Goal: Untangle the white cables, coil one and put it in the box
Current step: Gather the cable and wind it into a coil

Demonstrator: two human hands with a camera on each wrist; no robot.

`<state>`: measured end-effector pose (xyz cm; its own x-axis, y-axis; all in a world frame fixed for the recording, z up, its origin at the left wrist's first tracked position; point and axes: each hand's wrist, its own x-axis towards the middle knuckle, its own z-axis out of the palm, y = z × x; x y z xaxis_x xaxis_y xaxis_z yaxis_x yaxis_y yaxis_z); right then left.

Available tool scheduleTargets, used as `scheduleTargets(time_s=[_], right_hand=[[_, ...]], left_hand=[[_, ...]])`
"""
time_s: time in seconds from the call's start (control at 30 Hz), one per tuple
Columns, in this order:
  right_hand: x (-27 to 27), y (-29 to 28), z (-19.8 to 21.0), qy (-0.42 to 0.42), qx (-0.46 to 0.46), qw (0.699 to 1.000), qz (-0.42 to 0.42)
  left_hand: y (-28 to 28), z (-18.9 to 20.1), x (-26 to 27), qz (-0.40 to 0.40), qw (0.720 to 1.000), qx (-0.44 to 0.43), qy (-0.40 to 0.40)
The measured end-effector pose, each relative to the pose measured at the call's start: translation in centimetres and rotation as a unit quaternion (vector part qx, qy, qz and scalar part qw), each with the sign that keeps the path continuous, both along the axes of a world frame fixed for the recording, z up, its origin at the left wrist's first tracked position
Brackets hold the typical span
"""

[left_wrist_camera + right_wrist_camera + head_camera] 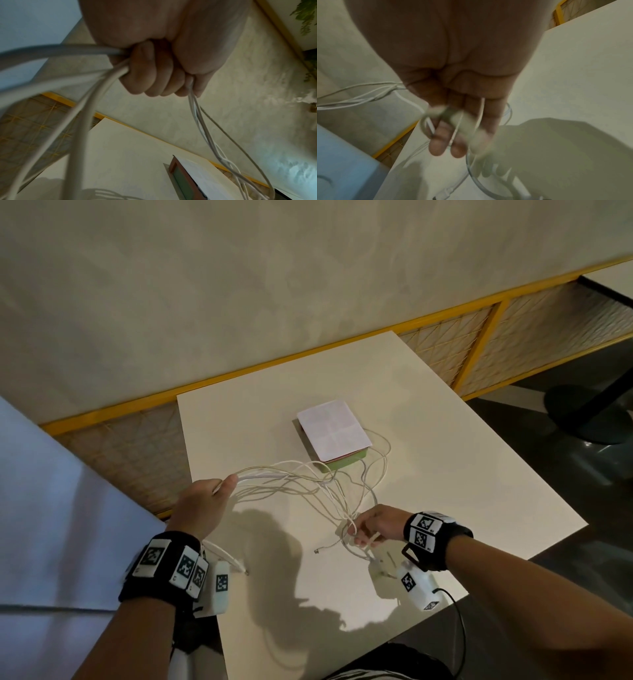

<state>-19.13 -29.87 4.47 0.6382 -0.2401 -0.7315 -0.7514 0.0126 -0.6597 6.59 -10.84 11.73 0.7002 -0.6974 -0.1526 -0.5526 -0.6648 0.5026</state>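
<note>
A tangle of thin white cables (pixel 322 484) stretches over the white table (pixel 445 474) between my two hands. My left hand (pixel 209 501) is raised at the table's left edge and grips a bunch of strands in a fist (pixel 154 75). My right hand (pixel 370 529) is lower, near the front, and pinches several strands with a white plug (pixel 460 120); this view is blurred. Loose ends (pixel 322 550) lie on the table. The green box (pixel 346 462) sits beyond the tangle under a white sheet of paper (pixel 334 429).
A yellow-framed lattice partition (pixel 479 350) runs behind the table below a pale wall. A black round table base (pixel 585 412) stands on the dark floor at the right. A pale blue surface (pixel 41 508) lies to the left.
</note>
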Motion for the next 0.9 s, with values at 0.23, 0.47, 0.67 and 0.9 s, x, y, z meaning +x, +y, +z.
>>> scheduleTargets(time_s=[0.23,0.47,0.67,0.9], right_hand=[[0.1,1.1,-1.8,-0.036,-0.126,0.987,0.090],[0.3,2.0,-4.2,-0.042,-0.221,0.970,0.094],[0.9,2.9,-4.7,-0.026,-0.265,0.954,0.137],[1.2,3.3,-4.3,-0.056,-0.297,0.935,0.185]], left_hand=[[0.6,0.0,-0.5,-0.017,1.000,-0.007,-0.014],[1.0,0.5,-0.4,-0.015,1.000,0.008,-0.001],[1.3,0.3,-0.1,-0.023,1.000,0.006,-0.010],[1.9,-0.3,-0.1,-0.015,1.000,-0.010,0.020]])
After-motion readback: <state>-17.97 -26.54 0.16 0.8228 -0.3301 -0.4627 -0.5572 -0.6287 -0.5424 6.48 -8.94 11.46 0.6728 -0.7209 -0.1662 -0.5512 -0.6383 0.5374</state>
